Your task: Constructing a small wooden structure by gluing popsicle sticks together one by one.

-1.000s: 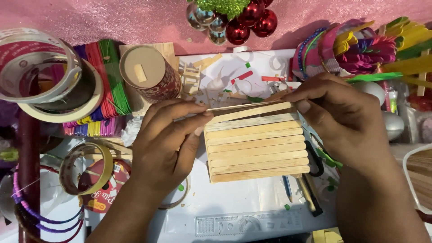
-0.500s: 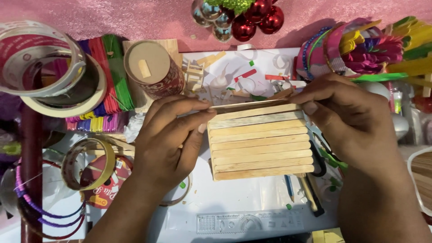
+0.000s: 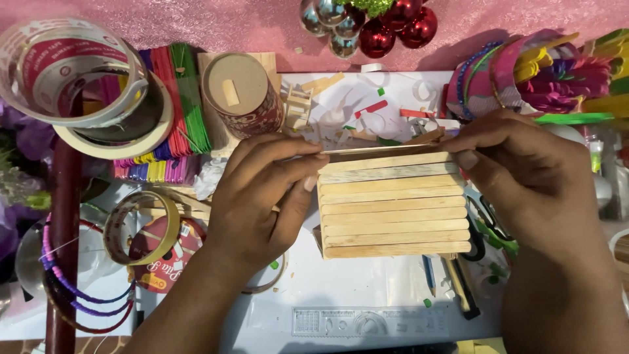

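A panel of pale wooden craft sticks [image 3: 393,206], laid side by side in horizontal rows, sits at the centre of a white work mat [image 3: 367,295]. My left hand [image 3: 262,200] grips its left end, fingertips on the topmost stick. My right hand [image 3: 524,177] pinches the right end of that same top stick [image 3: 386,152], which lies along the panel's upper edge. Both hands hold the piece from opposite sides.
Tape rolls [image 3: 78,78] and coloured sticks [image 3: 173,111] lie at the left, a brown paper cup [image 3: 242,92] behind the panel. Shiny baubles [image 3: 373,26] sit at the top, coloured craft items [image 3: 563,65] at the right. Scissors [image 3: 488,226] and pens lie under my right wrist.
The view has shifted slightly, so the panel sits a little lower and to the right. Both hands keep the same grip on the stick panel.
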